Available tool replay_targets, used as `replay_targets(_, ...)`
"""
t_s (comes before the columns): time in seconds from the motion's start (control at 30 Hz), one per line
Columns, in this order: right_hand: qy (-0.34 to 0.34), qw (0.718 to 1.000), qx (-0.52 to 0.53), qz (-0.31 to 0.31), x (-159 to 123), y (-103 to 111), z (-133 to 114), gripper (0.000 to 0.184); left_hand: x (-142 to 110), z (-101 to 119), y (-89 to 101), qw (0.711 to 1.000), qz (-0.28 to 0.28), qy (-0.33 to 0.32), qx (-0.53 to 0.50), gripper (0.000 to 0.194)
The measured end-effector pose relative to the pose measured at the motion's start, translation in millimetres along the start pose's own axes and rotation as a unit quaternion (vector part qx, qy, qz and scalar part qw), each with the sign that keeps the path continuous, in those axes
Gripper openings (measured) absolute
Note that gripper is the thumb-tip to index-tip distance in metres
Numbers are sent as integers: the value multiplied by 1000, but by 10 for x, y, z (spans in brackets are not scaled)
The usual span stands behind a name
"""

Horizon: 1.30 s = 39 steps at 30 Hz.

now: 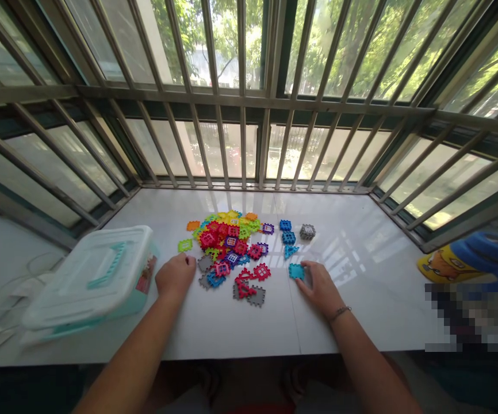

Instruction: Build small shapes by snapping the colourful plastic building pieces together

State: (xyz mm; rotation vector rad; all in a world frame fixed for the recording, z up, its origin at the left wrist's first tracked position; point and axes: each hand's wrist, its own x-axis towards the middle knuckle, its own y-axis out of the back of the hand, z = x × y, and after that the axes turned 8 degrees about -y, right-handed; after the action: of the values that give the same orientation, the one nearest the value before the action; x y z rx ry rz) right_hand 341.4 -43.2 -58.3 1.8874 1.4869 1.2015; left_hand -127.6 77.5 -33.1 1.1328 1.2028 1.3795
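Between the thumb and fingers of my right hand [319, 287] is a teal square building tile [296, 271] with notched edges, at the table surface. Just beyond it lie a blue triangular tile [291, 251] and two small stacks of blue square tiles [288, 237]. A stack of grey tiles [307, 232] stands to their right. My left hand [176, 276] rests on the table as a closed fist, with nothing showing in it. Beside that fist spreads a heap of mixed tiles [223, 233] in red, yellow, green, purple and grey. Nearer me are red and grey tiles [256, 296].
A lidded plastic box [89, 270] with a teal handle stands at the left. On the right lies a yellow and blue bottle [456, 261], near a pixelated patch. Barred windows [242, 103] border the white table [240, 336] at the back.
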Motion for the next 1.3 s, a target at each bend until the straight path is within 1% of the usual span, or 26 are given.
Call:
replay_targets(0.2, 12, 1000, -14, 0, 4, -6, 4, 44, 5, -4, -6, 1000, -1, 0, -3, 56)
replay_targets(0.4, 2, 1000, -11, -9, 6, -2, -20, 45, 10, -24, -44, 1000, 4, 1, 3, 56)
replay_targets(0.7, 5, 1000, -6, -13, -3, 0, -14, 46, 8, -16, -21, 1000, -3, 3, -1, 57)
replay_targets(0.83, 11, 1000, -12, -17, -6, 4, -17, 52, 5, -14, -18, 1000, -1, 2, 0, 56)
replay_targets(1.0, 3, 1000, -9, -6, -11, -9, -5, 59, -1, -11, -15, 1000, 5, 0, -1, 56)
replay_targets(1.3, 11, 999, -30, -15, -15, -54, 36, 55, 6, -13, -10, 1000, 0, -1, -2, 55)
